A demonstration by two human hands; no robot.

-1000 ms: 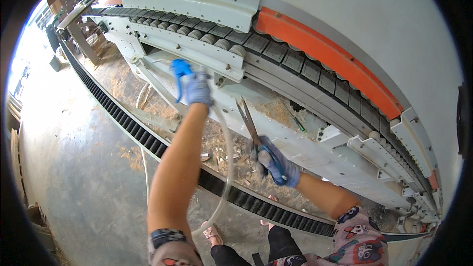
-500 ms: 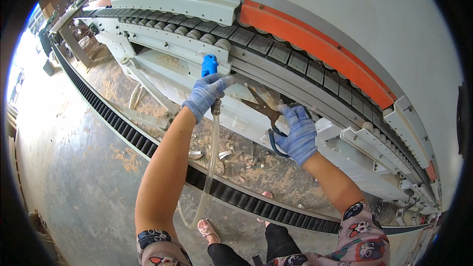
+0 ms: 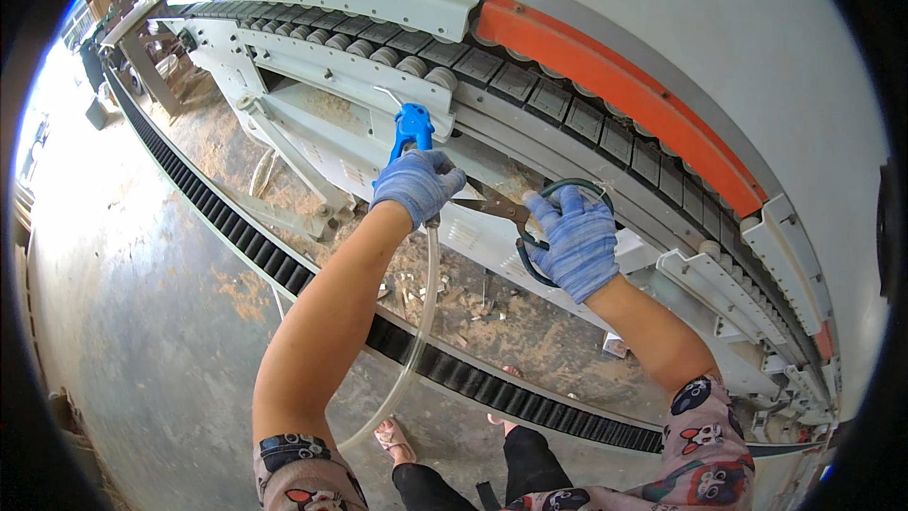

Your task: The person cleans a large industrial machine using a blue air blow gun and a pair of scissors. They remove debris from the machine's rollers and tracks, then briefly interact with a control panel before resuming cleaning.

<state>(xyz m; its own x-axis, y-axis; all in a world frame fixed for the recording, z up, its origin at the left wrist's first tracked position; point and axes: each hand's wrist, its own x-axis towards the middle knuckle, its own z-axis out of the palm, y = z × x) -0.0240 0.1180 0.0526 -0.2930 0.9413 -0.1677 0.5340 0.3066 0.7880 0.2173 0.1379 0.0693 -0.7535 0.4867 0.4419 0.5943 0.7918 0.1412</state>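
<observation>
Sleeve, patterned [image 3: 705,445]: on the right arm, by the lower edge.

Hose, clear [image 3: 419,341]: one. It curves down from the air gun across the black track [image 3: 492,394]. It is best left slack and out of the blades' reach.

Scraps, pale [image 3: 487,314]: several, on the floor between track and machine.

Left hand [image 3: 417,187], blue glove: closed around the grip of the air gun.

Air gun, blue [image 3: 413,123]: one, upright in the left hand. Its thin nozzle points up and left, in front of the machine's side plate. Good handling calls for an aim away from face and glove, with the trigger eased while the other hand works close.

Right hand [image 3: 575,251], blue glove: gripping the scissors, fingers spread over the handles; whether they pass through the loops cannot be told.

Scissors [image 3: 513,212]: one, blades parted, tips just beside the left glove; contact cannot be told. The points are safest turned off the fingers, the handles firmly held.

Machine, white: side rail, grey wheels [image 3: 384,56], padded chain [image 3: 514,81]. Both tools want clearance from these.

Guard, orange [image 3: 605,85]: one, beyond the chain.
</observation>
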